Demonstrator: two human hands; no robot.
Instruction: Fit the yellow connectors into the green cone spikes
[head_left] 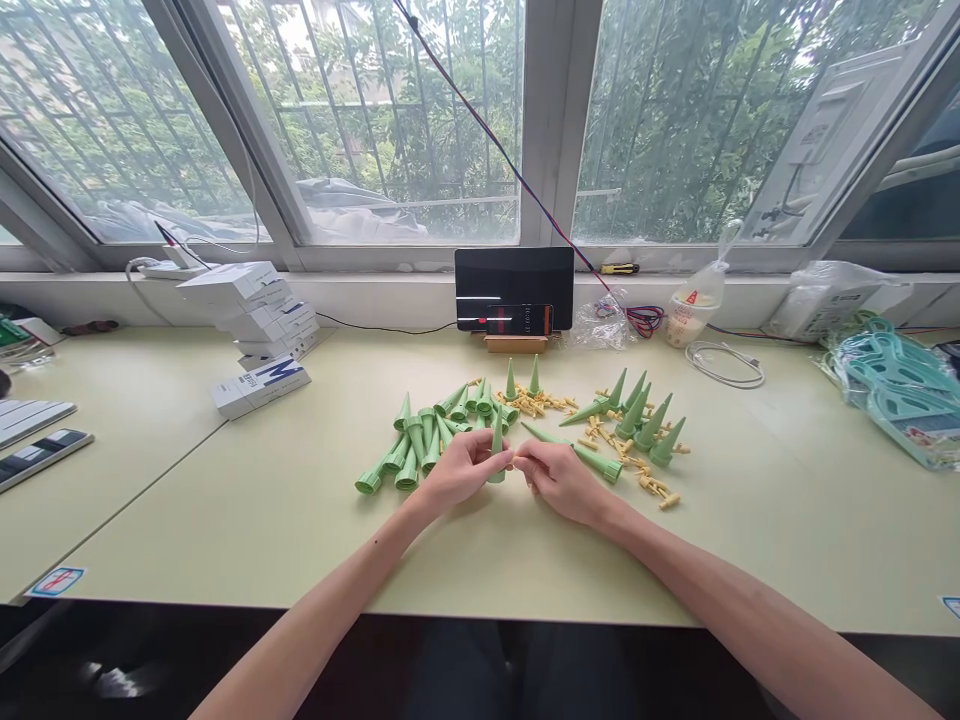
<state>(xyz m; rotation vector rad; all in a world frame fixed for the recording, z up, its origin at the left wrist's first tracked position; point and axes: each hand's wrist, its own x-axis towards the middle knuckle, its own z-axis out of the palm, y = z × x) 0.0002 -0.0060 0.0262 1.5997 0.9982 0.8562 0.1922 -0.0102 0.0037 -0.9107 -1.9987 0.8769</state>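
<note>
My left hand [462, 466] is closed around a green plastic watering spike [498, 445], held upright with its tip up. Close beside it, my right hand [556, 474] pinches at the spike's side; whatever lies between those fingertips is too small and covered to make out. Left of the hands lies a pile of green spikes [414, 440]. Several more spikes stand upright on the right [634, 412], and one lies on its side [597, 462] just behind my right hand. Small yellow plastic valve pieces [658, 490] are scattered among them and behind [534, 403].
A black screen [514, 275] with a phone leaning on it stands at the back. White boxes [262, 385] are stacked at left. A bagged cup [690, 312], a coiled white cable [724, 364] and wrapped turquoise plastic items [900, 385] sit at right. The table's front edge [517, 620] runs below my forearms.
</note>
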